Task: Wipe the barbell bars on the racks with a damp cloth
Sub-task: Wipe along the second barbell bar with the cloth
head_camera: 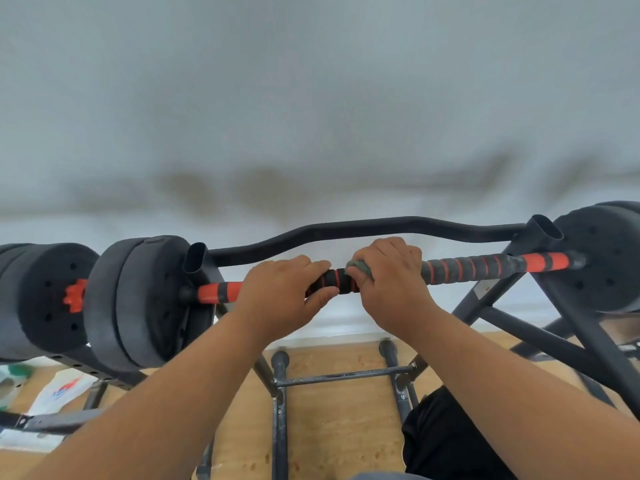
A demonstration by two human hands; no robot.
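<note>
Both hands up on the red-and-black barbell bar [478, 266], resting across the black rack [540, 306] between the weight plates [138, 303]. Left hand [280, 292] wrapped round the grip, thumb underneath. Right hand [391, 275] just beside it, clutching a greenish cloth [358, 266] tight against the bar.

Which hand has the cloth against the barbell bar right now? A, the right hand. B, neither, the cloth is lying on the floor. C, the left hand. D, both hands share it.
A: a bit of greenish cloth shows under the fingers of the right hand, which wraps it round the barbell bar, while the left hand grips the bar bare.
</note>
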